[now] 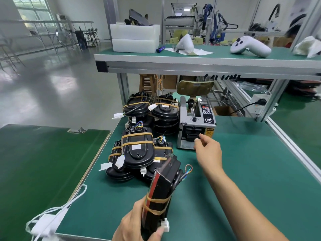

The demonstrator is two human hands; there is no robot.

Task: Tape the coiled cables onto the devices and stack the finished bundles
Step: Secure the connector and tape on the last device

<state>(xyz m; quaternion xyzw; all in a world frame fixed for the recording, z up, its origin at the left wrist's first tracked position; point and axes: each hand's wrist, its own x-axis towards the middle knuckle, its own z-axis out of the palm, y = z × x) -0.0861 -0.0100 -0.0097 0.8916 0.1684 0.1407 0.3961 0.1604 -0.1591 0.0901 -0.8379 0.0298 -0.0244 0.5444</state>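
My left hand (137, 223) grips a black device (163, 185) on edge near the table's front, its coiled cable held by two strips of tan tape, loose coloured wires at its top. My right hand (207, 150) reaches to the mouth of the grey tape dispenser (196, 126), thumb and forefinger pinched at the outlet; whether tape is between them I cannot tell. Left of the dispenser lie stacks of finished taped bundles (139, 150), with more stacked behind (151, 110).
A green table mat (243, 171) carries everything. A white cable (57, 211) hangs over the front left corner. An upper shelf (191, 58) holds white boxes, a white controller and paper. A second green table stands at left.
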